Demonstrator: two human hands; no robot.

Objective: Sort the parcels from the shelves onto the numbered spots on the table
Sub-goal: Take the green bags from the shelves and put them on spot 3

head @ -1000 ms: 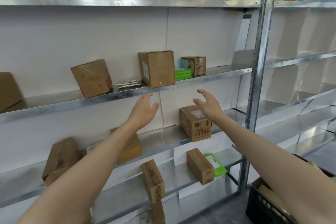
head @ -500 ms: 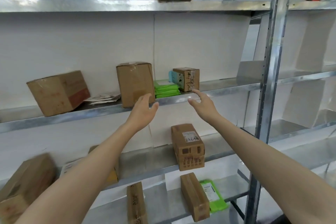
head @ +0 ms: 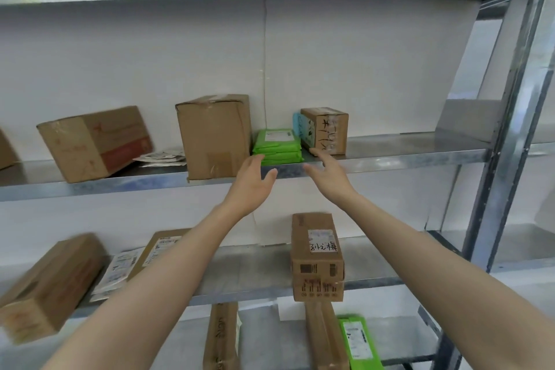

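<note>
Cardboard blurred box (head: 51, 285): far left on the lower shelf (head: 258, 267), lying at an angle.
Tilted box (head: 90, 141): left part of the middle shelf (head: 405, 145), not flat on its base.
White mailers (head: 162, 156): flat on the middle shelf, between the tilted box and the tall box.
Tall box (head: 214, 136): upright on the middle shelf, base at the front edge, just left of the green stack.
Narrow box (head: 222, 336): bottom shelf (head: 270, 345), lying lengthwise toward the camera.
Left hand (head: 250, 186): raised before the middle shelf's edge, fingers straight and released, holding nothing. Its fingertips overlap the green stack's lower left corner in view; contact cannot be told.
Green stack (head: 277, 147): flat green mailers piled on the middle shelf between the tall box and the small box, with a white label on top.
Labelled box (head: 316, 255): lower shelf, handwritten white label on top, front end overhanging the shelf edge.
Small box (head: 326, 130): middle shelf, just right of the green stack, handwriting on its taped face. A blue packet (head: 298, 123) shows at its left side.
Right hand (head: 327, 180): raised beside the left hand, fingers spread and released, empty. Its fingertips are at the small box's lower corner; contact cannot be told.
Green mailer (head: 357, 339): flat on the bottom shelf.
Steel upright (head: 510, 129): far right, carrying the shelves.
</note>
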